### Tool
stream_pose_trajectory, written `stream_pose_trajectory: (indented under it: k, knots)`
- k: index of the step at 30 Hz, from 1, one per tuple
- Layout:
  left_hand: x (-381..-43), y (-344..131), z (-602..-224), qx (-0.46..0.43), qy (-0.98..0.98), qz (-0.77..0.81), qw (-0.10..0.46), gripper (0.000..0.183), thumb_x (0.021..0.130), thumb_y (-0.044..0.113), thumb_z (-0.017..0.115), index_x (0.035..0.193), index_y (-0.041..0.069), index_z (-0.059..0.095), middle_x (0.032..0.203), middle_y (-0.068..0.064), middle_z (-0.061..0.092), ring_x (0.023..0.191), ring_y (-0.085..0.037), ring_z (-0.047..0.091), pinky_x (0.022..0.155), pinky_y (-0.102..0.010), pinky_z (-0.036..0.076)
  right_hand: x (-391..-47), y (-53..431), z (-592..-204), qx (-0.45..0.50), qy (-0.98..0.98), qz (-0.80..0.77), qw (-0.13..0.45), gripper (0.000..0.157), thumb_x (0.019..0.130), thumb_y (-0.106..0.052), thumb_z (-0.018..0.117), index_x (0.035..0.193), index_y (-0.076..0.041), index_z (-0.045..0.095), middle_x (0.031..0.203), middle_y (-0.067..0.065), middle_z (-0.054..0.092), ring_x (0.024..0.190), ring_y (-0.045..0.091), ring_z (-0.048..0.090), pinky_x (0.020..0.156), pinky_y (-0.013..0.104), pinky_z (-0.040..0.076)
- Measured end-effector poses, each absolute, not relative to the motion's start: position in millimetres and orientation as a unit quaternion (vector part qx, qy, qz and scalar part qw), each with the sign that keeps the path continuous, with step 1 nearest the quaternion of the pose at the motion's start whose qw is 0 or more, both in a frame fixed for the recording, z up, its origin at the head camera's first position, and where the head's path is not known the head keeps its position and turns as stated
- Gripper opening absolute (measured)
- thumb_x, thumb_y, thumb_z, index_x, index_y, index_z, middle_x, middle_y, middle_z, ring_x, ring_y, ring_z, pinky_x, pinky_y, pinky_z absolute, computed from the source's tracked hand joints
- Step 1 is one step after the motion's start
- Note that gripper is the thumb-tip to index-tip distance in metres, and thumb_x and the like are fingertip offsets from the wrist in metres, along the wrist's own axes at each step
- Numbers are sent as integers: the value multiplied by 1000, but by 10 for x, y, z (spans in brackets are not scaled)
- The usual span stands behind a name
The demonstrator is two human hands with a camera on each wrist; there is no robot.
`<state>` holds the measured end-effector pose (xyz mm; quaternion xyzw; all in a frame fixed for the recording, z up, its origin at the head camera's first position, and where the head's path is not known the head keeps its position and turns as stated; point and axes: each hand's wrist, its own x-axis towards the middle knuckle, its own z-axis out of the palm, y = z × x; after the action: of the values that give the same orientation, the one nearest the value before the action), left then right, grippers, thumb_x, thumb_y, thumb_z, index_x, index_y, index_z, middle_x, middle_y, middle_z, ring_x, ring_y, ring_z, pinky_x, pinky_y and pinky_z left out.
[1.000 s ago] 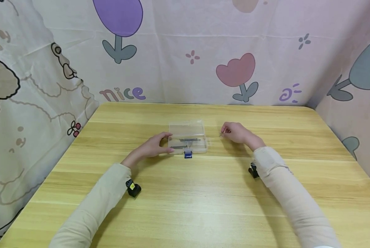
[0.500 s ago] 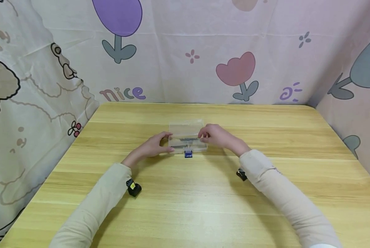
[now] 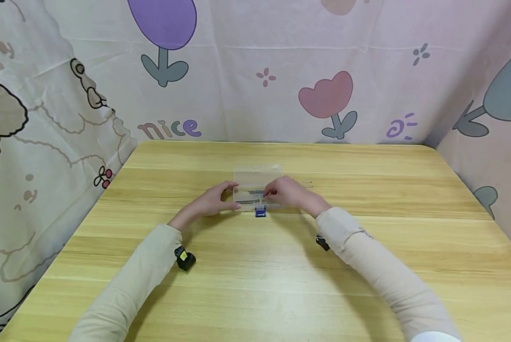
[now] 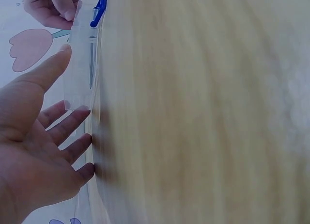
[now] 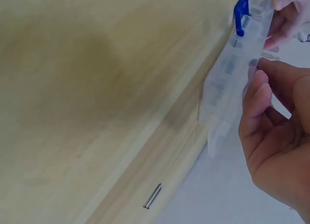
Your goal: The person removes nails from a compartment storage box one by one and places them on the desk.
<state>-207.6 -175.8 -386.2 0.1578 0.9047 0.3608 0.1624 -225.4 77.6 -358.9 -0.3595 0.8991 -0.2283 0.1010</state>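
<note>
A clear plastic box (image 3: 255,177) stands on the table with its lid raised at the back and a blue latch (image 3: 260,212) at the front. Long thin metal nails (image 3: 247,202) lie in its compartments. My left hand (image 3: 212,199) rests at the box's left end, thumb at the front corner and a finger at the back. In the left wrist view its fingers (image 4: 77,149) are spread and relaxed. My right hand (image 3: 286,192) is over the box's right half, thumb and fingertips pinched together low in it. The fingertips (image 5: 261,83) hide the nail they pinch.
Two loose nails (image 5: 152,198) lie on the wooden table (image 3: 255,275) to the right of the box. A cloth (image 3: 246,95) printed with flowers hangs behind the table's far edge. Small black cameras (image 3: 184,259) sit at both wrists.
My right hand has moved left from the loose nails, carrying a nail, and lowered it into the box. Two nails now show where that hand was. My left hand has stayed put.
</note>
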Motion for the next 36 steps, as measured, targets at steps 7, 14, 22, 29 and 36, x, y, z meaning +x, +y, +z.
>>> stream_pose_trajectory:
  k: [7,14,22,29,36]
  knots:
    - [-2068,-1754,-3846,165,904,360,162,72,90,31,70,147,5,35,146,-20,40,139,-38,26,113,-54,20,-2281,753,-3615,-362,902,-202,116,15,93,-10,65,103,-5,75,100,6,72,84,15,65,78,27,54]
    - [-2071,-1766,-3844,167,903,362,160,72,90,31,71,147,5,36,147,-20,39,139,-38,26,113,-54,21,-2315,756,-3597,-396,896,-166,115,19,91,-7,66,107,-9,75,103,6,72,79,13,64,69,24,52]
    - [-2053,-1764,-3853,166,904,361,157,72,90,32,70,147,6,35,147,-20,39,139,-39,26,113,-55,21,-2335,689,-3558,-412,895,-124,118,18,86,-3,69,102,-10,77,104,5,72,95,20,66,86,30,53]
    - [-2040,-1759,-3844,165,902,364,161,73,90,34,70,148,7,35,146,-19,40,139,-39,26,113,-56,20,-2342,684,-3607,-397,904,-126,98,19,84,1,66,94,-10,78,101,4,72,92,19,66,84,31,54]
    - [-2043,-1752,-3836,164,903,363,162,73,90,33,70,148,6,35,146,-19,41,139,-39,26,113,-55,20,-2335,702,-3603,-407,901,-115,98,18,86,-1,65,95,-9,78,101,5,72,92,20,66,83,31,54]
